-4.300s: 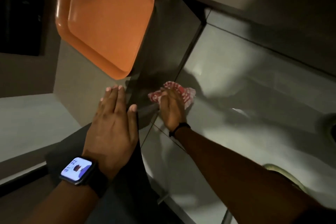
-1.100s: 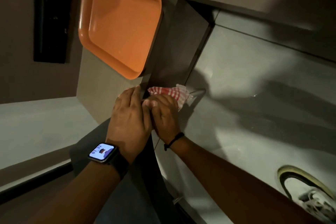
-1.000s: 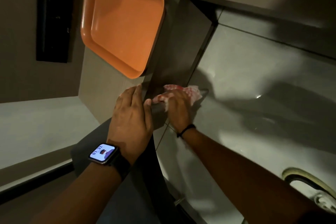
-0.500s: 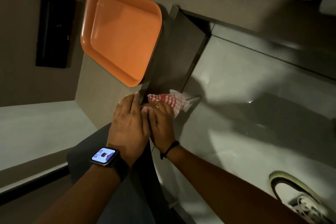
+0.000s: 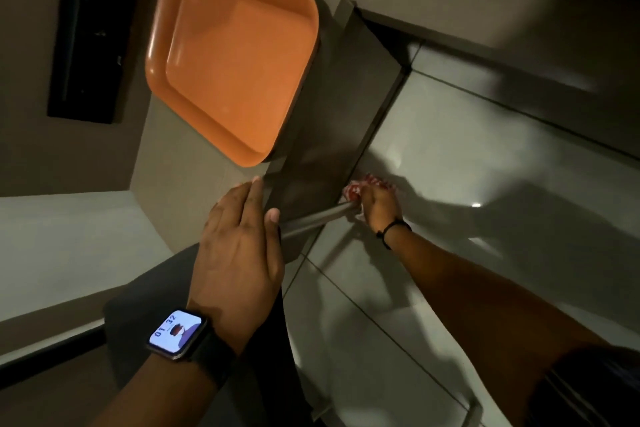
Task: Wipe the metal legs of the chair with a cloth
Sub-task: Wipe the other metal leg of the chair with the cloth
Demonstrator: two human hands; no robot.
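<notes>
Right hand (image 5: 379, 206) fisted around cloth (image 5: 356, 188) on metal leg (image 5: 313, 218), 1 o'clock of centre; left hand (image 5: 239, 250) flat, fingers together (bracing chair); cloth soft, leg likely stiff, slick; grip bunched.

Pale glossy tiled floor (image 5: 450, 156) with dark grout lines carries the chair; an orange tray (image 5: 232, 59) lies on a grey-brown surface (image 5: 180, 163).

cloth (image 5: 360, 188): red-white checked | tray (image 5: 235, 63): orange | leg (image 5: 317, 218): grey | watch strap (image 5: 211, 354): black
</notes>
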